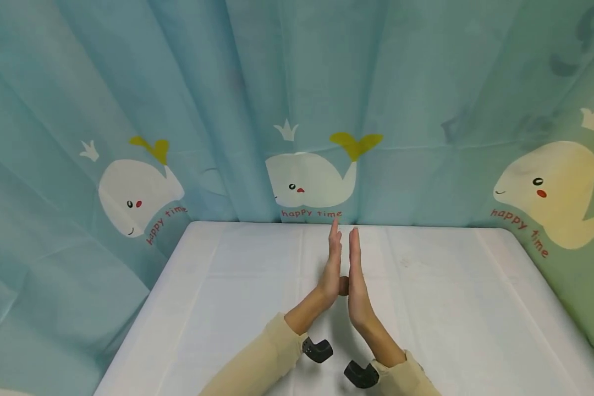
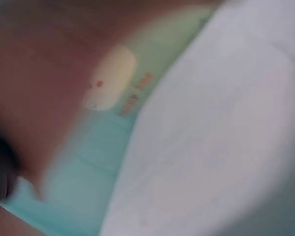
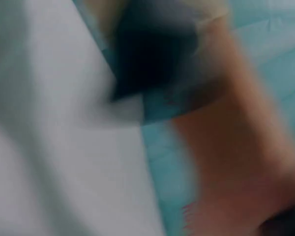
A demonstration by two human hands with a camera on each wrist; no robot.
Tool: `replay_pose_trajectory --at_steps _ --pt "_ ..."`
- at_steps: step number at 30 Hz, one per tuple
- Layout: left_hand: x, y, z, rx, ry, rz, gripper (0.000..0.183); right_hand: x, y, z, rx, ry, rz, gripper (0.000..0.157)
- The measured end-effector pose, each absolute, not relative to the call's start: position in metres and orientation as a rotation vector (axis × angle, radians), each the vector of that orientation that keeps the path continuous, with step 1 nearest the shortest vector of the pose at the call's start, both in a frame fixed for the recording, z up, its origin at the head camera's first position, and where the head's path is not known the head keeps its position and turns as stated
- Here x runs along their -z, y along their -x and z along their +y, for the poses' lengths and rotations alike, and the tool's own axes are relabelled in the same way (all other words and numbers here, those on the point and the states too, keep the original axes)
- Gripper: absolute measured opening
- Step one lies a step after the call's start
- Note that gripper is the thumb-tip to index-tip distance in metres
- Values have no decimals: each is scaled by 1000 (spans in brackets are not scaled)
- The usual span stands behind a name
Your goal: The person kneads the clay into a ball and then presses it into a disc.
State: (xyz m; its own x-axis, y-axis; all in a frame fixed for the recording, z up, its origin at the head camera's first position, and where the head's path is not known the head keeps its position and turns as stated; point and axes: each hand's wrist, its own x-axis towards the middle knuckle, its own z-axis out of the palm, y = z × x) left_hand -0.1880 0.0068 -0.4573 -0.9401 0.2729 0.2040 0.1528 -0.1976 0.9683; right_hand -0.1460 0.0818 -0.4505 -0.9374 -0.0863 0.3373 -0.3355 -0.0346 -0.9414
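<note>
Both hands stand edge-on over the white table, palms facing each other and straight fingers pointing toward the back. Between the lower palms sits a small, rounded brown lump, mostly hidden by the hands; its kind cannot be told. The left hand presses it from one side, and the right hand from the other. A narrow gap shows between the fingers of the two hands. In the left wrist view, the blurred left hand fills the upper left. Blur also covers the right hand in the right wrist view.
A blue-green curtain printed with white whales hangs behind the table and at its sides. Black wrist cameras, one at the left wrist and one at the right, jut inward below the hands, close to each other.
</note>
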Motion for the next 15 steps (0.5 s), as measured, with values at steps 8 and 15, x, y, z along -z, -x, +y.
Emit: replay_pose_trajectory --at_steps 8,15 --pt "452 170 13 -2317 -491 1751 68 445 174 98 -2047 -314 -2084 55" --pt "444 172 10 -2355 -453 1708 66 467 167 99 -2130 -276 -2127 54"
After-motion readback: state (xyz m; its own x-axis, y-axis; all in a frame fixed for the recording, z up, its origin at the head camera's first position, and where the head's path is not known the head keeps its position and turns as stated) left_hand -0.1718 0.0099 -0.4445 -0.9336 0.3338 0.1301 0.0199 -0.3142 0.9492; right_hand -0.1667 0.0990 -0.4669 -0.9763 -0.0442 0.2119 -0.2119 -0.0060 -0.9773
